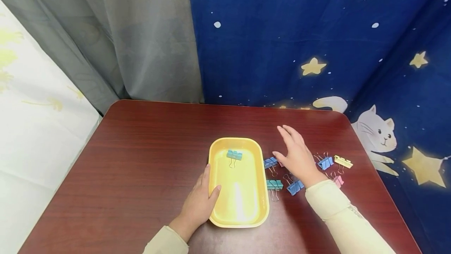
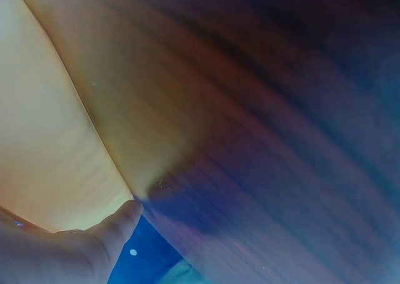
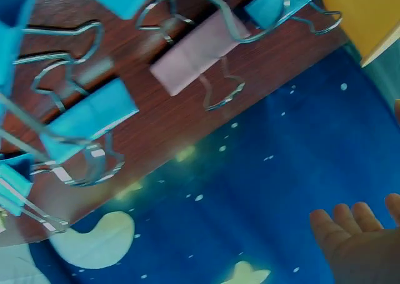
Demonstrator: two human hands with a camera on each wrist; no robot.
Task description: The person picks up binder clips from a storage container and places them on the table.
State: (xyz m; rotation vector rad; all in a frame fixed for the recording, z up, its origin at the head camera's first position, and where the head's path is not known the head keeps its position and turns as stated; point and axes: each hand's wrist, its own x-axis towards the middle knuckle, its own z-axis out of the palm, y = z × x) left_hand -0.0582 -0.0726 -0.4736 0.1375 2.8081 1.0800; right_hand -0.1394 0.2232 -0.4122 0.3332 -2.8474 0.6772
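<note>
A yellow tray (image 1: 225,207) stands on the table with one teal binder clip (image 1: 234,155) inside, near its far end. My left hand (image 1: 197,201) grips the tray's left side, thumb over the rim and fingers along the outer wall. In the left wrist view a fingertip touches the tray wall (image 2: 62,140). My right hand (image 1: 297,160) hovers over the binder clips right of the tray, fingers spread and holding nothing. Under and around it lie blue clips (image 1: 295,187), a teal clip (image 1: 274,184) and a pink clip (image 3: 194,52), which the hand mostly hides in the head view.
Farther right lie another blue clip (image 1: 325,163), a yellow clip (image 1: 343,162) and a pink clip (image 1: 338,181). The dark red wooden table (image 1: 148,160) ends at a grey curtain (image 1: 151,38) and a blue star-patterned curtain (image 1: 267,42).
</note>
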